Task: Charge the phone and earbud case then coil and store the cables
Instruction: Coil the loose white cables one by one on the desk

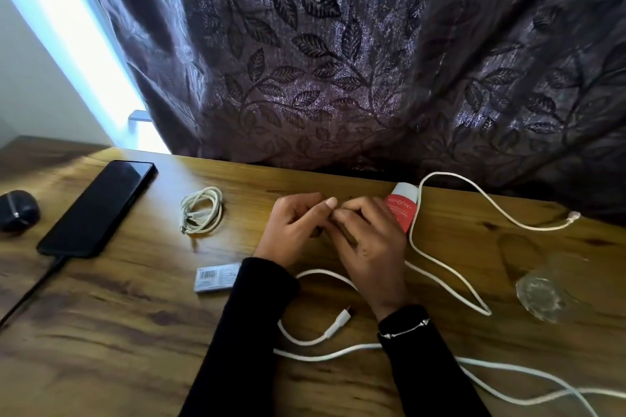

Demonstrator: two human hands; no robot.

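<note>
**My hands meet over a cable-strewn table**

My left hand (pixel 294 230) and right hand (pixel 367 240) come together near the far edge of the wooden table (pixel 135 332), fingers curled and fingertips touching. I cannot tell what, if anything, they pinch. A loose white cable (pixel 450 274) snakes around my right wrist towards the right edge. A coiled cable (pixel 202 210) lies left of my hands. Towards the far left corner the phone (pixel 98 208) lies plugged into a dark cable (pixel 30 291), with the dark earbud case (pixel 17 210) at the left edge.
</note>
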